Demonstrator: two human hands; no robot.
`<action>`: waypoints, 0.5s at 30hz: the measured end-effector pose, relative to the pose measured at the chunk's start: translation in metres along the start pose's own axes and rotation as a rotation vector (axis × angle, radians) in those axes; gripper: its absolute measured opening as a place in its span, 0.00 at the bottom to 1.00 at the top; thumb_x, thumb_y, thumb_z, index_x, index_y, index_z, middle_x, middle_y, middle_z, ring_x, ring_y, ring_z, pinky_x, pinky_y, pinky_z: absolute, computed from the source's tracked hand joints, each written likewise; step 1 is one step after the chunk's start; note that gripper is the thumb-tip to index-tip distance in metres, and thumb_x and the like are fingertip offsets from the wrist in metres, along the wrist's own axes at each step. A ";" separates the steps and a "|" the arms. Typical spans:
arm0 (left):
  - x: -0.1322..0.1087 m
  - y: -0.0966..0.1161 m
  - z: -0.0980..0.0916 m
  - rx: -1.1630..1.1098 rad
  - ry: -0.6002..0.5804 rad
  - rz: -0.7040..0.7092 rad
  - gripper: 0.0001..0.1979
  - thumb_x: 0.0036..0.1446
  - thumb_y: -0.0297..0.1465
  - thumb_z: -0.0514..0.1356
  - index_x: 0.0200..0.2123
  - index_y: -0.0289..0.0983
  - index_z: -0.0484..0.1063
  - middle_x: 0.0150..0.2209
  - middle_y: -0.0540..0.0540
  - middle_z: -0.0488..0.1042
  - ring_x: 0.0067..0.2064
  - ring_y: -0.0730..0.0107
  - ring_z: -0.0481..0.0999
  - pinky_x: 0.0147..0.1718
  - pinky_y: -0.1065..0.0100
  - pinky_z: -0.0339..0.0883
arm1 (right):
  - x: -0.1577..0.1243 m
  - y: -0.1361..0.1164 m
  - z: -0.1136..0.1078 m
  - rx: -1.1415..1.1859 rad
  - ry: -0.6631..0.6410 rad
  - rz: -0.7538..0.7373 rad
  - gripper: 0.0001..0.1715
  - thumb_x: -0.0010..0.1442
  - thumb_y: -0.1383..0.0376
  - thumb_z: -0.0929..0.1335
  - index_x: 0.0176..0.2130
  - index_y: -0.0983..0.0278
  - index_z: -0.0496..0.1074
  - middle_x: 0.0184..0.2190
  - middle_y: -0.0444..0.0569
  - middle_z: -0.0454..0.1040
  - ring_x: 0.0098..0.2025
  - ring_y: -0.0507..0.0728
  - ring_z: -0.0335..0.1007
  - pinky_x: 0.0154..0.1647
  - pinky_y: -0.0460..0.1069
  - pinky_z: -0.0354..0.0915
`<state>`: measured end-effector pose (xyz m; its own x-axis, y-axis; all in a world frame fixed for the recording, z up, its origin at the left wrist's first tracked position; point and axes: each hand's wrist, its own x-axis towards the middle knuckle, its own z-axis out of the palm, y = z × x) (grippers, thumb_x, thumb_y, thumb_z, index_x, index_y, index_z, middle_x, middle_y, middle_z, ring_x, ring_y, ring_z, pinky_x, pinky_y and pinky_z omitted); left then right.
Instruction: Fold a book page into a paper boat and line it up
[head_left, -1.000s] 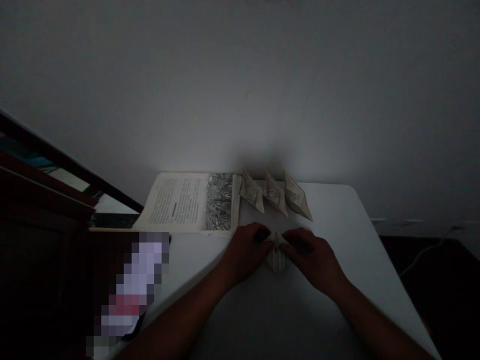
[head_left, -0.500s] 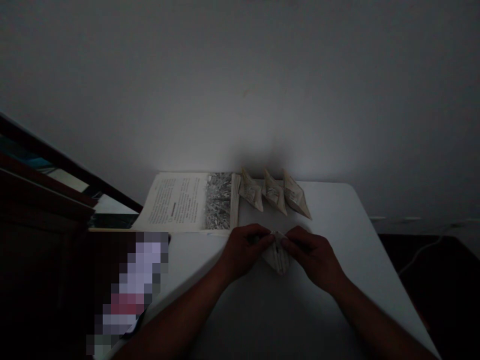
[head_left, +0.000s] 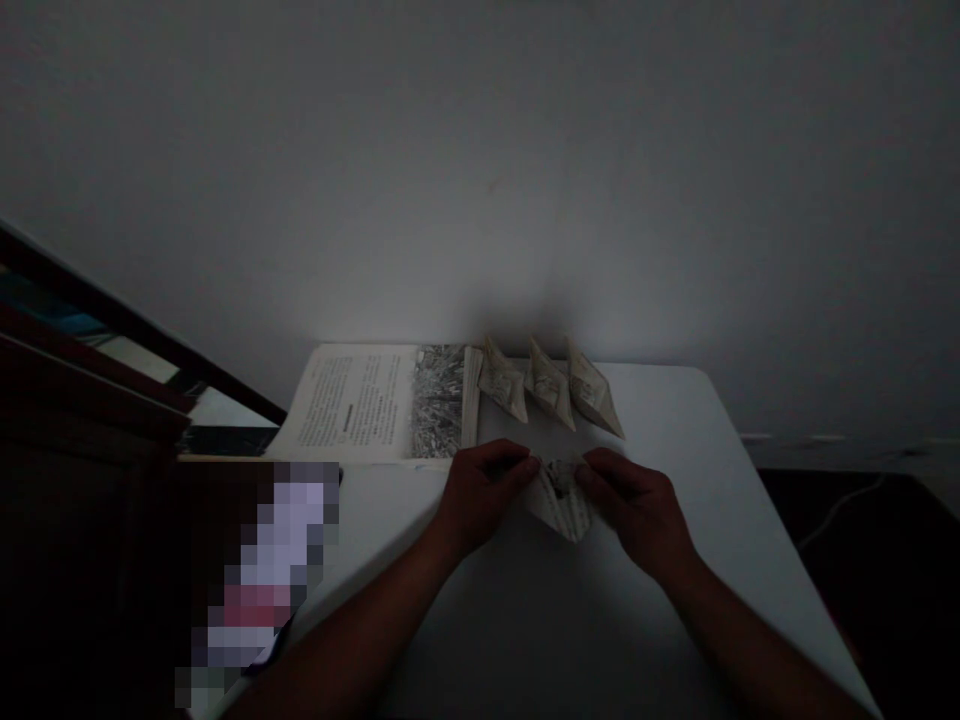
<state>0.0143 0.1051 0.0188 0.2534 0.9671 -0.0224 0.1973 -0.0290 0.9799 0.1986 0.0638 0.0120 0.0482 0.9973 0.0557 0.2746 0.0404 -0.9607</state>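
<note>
A folded piece of printed paper (head_left: 564, 510) hangs between my two hands, its top opened into a gap and its lower end pointed. My left hand (head_left: 486, 492) pinches its upper left corner between thumb and fingers. On the other side, my right hand (head_left: 634, 500) pinches the upper right corner. Just beyond my hands, three folded paper boats stand in a row: a left one (head_left: 504, 385), a middle one (head_left: 551, 388) and a right one (head_left: 594, 392).
The white table (head_left: 675, 430) stands against a grey wall (head_left: 525, 180). An open book (head_left: 352, 405) lies at its back left. A phone-like object (head_left: 277, 560), blurred by pixels, is at the left edge. A cable (head_left: 840, 510) runs at the right.
My hands have moved slightly apart, and the top of the folded paper between them has spread wider. The boats and the book have stayed where they were.
</note>
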 end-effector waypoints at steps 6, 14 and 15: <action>0.000 -0.008 -0.004 0.017 0.064 0.049 0.09 0.50 0.37 0.62 0.29 0.36 0.75 0.28 0.49 0.76 0.32 0.70 0.74 0.34 0.70 0.68 | 0.000 0.003 -0.001 0.049 0.101 -0.007 0.11 0.56 0.58 0.67 0.31 0.63 0.74 0.29 0.45 0.72 0.31 0.54 0.69 0.32 0.47 0.65; 0.001 -0.001 -0.009 -0.016 0.202 0.055 0.08 0.48 0.35 0.61 0.26 0.36 0.73 0.25 0.50 0.74 0.29 0.71 0.73 0.32 0.71 0.68 | -0.002 0.007 -0.003 0.064 0.311 0.022 0.11 0.52 0.57 0.70 0.30 0.63 0.75 0.28 0.46 0.74 0.32 0.56 0.70 0.33 0.48 0.67; 0.001 0.000 -0.009 -0.034 0.227 0.053 0.08 0.47 0.35 0.61 0.26 0.36 0.73 0.25 0.50 0.74 0.28 0.72 0.73 0.31 0.71 0.68 | -0.002 0.006 -0.003 0.066 0.326 0.035 0.11 0.51 0.57 0.70 0.30 0.63 0.76 0.28 0.46 0.75 0.32 0.56 0.71 0.33 0.49 0.67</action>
<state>0.0062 0.1085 0.0206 0.0426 0.9966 0.0707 0.1565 -0.0766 0.9847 0.2034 0.0619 0.0068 0.3640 0.9264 0.0962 0.2050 0.0211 -0.9785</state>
